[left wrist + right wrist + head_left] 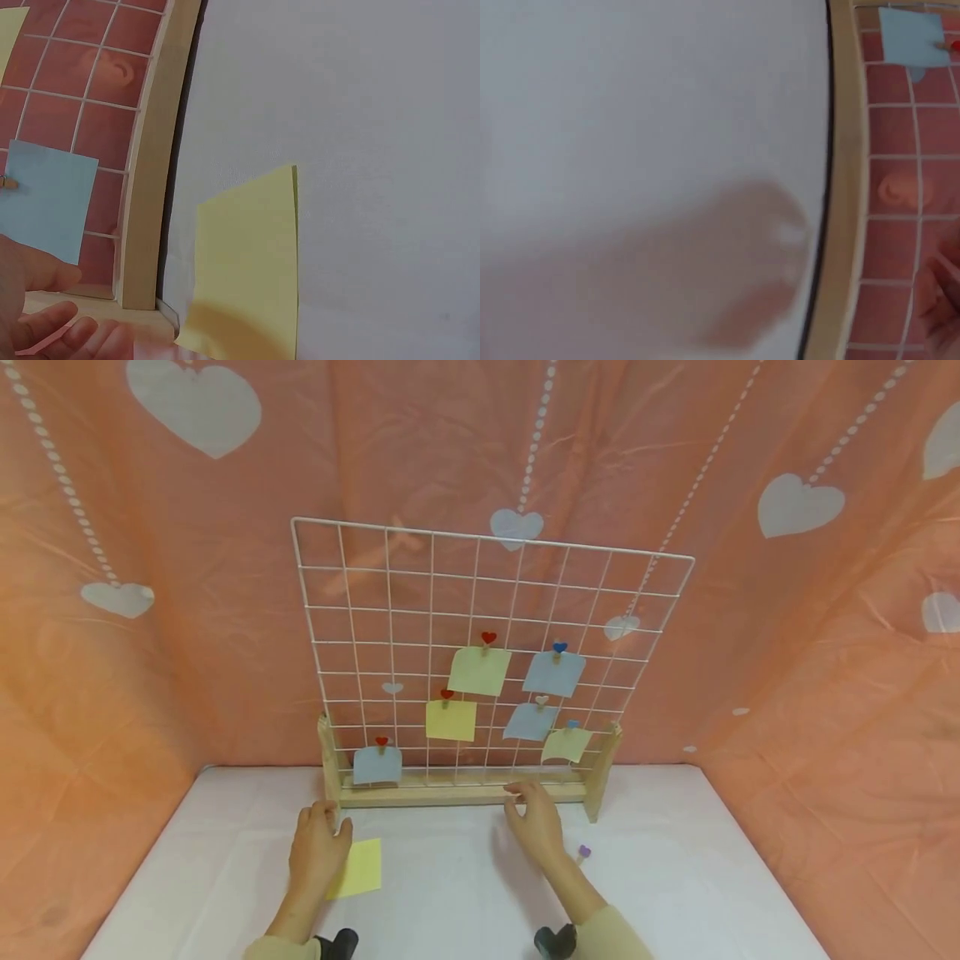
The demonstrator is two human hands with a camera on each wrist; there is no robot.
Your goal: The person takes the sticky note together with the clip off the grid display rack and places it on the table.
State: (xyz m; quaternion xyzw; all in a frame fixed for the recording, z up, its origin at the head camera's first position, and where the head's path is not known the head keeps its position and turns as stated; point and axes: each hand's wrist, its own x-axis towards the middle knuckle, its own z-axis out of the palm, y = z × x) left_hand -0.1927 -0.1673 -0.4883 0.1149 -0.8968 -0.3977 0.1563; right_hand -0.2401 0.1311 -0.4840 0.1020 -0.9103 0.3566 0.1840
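Observation:
My left hand (317,853) is over the table at the rack's left foot, thumb apart from the fingers and nothing held. Beside it lies a yellow sticky note (362,867), which shows two layered edges in the left wrist view. A light blue note (49,199) hangs just beyond that hand, held by a small clothespin with a red heart (382,742). My right hand (538,827) hovers in front of the rack's wooden base bar (450,796), fingers loosely bent with a gap to the thumb. Behind its wrist lies a purple heart clothespin (584,852).
A white wire grid (408,610) stands in a wooden base with a right foot (602,772). Green (480,672), yellow (452,722) and blue (554,675) notes are clipped on it. An orange curtain (750,652) with hearts surrounds the white-covered table (675,877).

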